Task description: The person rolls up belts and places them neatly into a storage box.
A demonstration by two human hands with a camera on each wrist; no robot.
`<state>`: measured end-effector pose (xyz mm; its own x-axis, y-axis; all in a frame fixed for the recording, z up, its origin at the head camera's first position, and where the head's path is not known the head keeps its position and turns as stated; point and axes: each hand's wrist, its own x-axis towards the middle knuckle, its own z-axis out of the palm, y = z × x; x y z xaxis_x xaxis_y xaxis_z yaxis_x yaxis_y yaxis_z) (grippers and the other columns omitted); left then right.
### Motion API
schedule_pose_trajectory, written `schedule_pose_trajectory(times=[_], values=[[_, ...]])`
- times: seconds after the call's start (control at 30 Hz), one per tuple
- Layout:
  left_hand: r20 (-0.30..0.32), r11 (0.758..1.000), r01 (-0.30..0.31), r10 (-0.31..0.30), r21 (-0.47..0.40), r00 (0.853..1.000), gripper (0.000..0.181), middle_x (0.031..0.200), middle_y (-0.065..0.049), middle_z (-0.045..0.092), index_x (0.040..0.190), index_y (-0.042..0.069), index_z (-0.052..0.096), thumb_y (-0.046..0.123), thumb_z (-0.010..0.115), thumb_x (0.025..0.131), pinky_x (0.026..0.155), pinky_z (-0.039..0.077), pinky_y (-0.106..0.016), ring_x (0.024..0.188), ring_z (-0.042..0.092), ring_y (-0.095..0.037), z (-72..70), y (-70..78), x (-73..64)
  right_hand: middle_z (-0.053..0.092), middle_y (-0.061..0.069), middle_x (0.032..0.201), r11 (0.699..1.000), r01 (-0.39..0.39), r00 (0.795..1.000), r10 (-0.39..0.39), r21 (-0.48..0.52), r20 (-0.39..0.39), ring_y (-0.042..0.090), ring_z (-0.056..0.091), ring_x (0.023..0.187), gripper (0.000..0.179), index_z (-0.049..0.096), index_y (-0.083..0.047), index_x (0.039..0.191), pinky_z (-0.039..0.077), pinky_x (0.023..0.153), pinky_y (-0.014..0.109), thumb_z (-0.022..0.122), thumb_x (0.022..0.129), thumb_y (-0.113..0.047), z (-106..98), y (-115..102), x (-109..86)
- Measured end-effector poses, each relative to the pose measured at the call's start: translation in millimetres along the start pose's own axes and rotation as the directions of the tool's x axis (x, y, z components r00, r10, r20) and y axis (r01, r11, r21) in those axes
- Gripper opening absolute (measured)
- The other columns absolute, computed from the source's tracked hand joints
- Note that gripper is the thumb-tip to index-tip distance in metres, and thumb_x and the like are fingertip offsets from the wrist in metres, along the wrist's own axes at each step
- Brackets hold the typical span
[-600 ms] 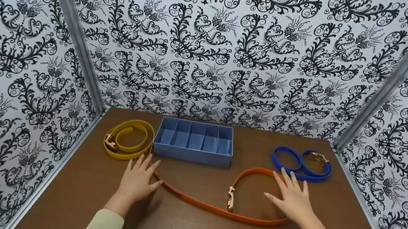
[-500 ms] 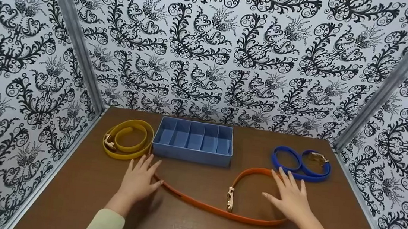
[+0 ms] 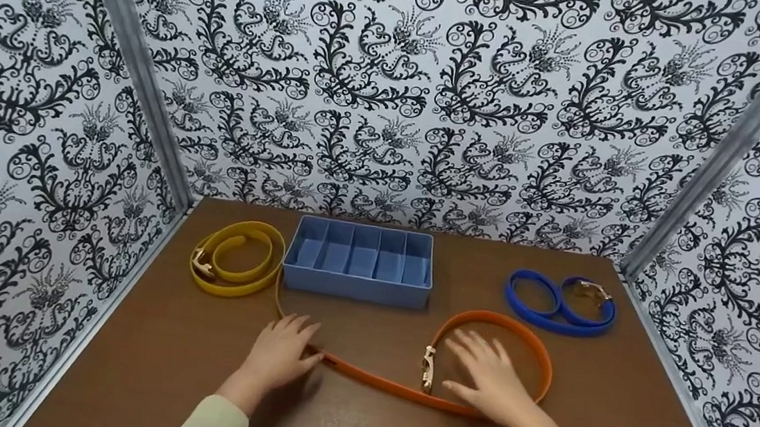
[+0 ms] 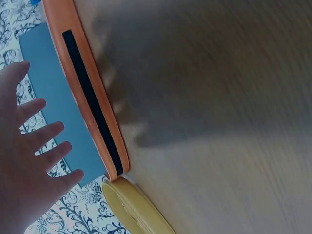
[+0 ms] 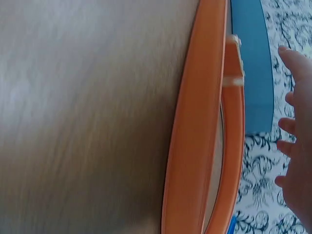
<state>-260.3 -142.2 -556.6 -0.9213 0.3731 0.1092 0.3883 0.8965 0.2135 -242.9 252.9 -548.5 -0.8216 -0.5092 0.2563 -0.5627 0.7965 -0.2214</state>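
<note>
An orange belt [image 3: 384, 384] lies uncoiled, looped at the right, its thin strap running left; its gold buckle [image 3: 428, 370] sits at the loop's left side. My left hand [image 3: 279, 357], fingers spread, is over the strap's left part and hides some of it. In the left wrist view that hand [image 4: 24, 151] appears empty beside the belt [image 4: 58, 14], whose side shows a long dark strip. Over the loop is my right hand [image 3: 491, 381], fingers spread and holding nothing. The right wrist view shows the belt [image 5: 195, 122] apart from the right hand's fingers.
A blue compartment tray [image 3: 355, 286] stands at the back centre. Left of it lies a coiled yellow belt [image 3: 233, 291]. At the back right rests a coiled blue belt [image 3: 554, 324] with a gold buckle. Patterned walls [image 3: 390, 103] enclose the brown table [image 3: 150, 359].
Both hands have drawn inward and nearer to me, the left moving right and the right moving left over the loop. The belts and tray have stayed in place.
</note>
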Motion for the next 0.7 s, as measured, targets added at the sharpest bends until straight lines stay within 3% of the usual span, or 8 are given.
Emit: schedule_pose_trajectory(times=[0.1, 0.3, 0.47, 0.57, 0.7], values=[[0.022, 1.0, -0.018, 0.018, -0.001, 1.0, 0.056, 0.134, -0.016, 0.054, 0.132, 0.006, 0.059, 0.043, 0.064, 0.091, 0.1, 0.036, -0.06, 0.126, 0.046, -0.038, 3.6, 3.0, -0.3, 0.049, 0.017, 0.141, 0.997, 0.077, 0.997, -0.077, 0.012, 0.003, 0.04, 0.04, 0.131, 0.063, 0.055, -0.007, 0.136, 0.022, 0.104, 0.066, 0.071, 0.085, -0.04, 6.0, -9.0, 2.1], [-0.031, 0.995, -0.098, 0.099, 0.013, 0.995, 0.044, 0.117, -0.014, 0.063, 0.119, 0.002, 0.066, 0.033, 0.069, 0.089, 0.096, 0.043, -0.052, 0.112, 0.055, -0.034, 8.3, 7.3, -1.9, 0.056, 0.011, 0.134, 0.983, 0.184, 0.981, -0.184, 0.001, 0.06, 0.034, 0.044, 0.13, 0.053, 0.062, -0.008, 0.128, 0.028, 0.104, 0.062, 0.069, 0.087, -0.042, 16.3, -23.1, 6.5], [0.001, 0.997, -0.074, 0.074, -0.009, 0.997, 0.038, 0.112, -0.014, 0.065, 0.112, 0.001, 0.069, 0.031, 0.068, 0.09, 0.096, 0.044, -0.05, 0.11, 0.056, -0.035, 11.4, 7.1, -1.7, 0.063, 0.007, 0.126, 0.957, 0.29, 0.952, -0.288, 0.002, 0.106, 0.031, 0.048, 0.128, 0.041, 0.068, -0.009, 0.119, 0.032, 0.105, 0.055, 0.07, 0.088, -0.035, 26.9, -32.0, 11.2], [0.011, 0.997, -0.063, 0.063, -0.051, 0.998, 0.033, 0.11, -0.016, 0.064, 0.107, 0.0, 0.069, 0.028, 0.068, 0.09, 0.096, 0.043, -0.052, 0.109, 0.055, -0.037, 12.0, 7.4, -0.8, 0.068, 0.003, 0.116, 0.933, 0.358, 0.931, -0.356, -0.018, 0.081, 0.031, 0.052, 0.123, 0.03, 0.071, -0.012, 0.112, 0.034, 0.104, 0.052, 0.073, 0.086, -0.026, 35.0, -33.1, 13.1], [-0.048, 0.992, -0.076, 0.071, -0.099, 0.996, 0.022, 0.1, -0.016, 0.065, 0.095, 0.001, 0.07, 0.021, 0.069, 0.089, 0.092, 0.044, -0.051, 0.101, 0.056, -0.038, 11.5, 9.0, 1.4, 0.071, -0.002, 0.102, 0.907, 0.42, 0.907, -0.421, -0.033, -0.024, 0.031, 0.057, 0.115, 0.02, 0.076, -0.014, 0.101, 0.039, 0.1, 0.052, 0.077, 0.081, -0.014, 43.5, -31.0, 14.7]])
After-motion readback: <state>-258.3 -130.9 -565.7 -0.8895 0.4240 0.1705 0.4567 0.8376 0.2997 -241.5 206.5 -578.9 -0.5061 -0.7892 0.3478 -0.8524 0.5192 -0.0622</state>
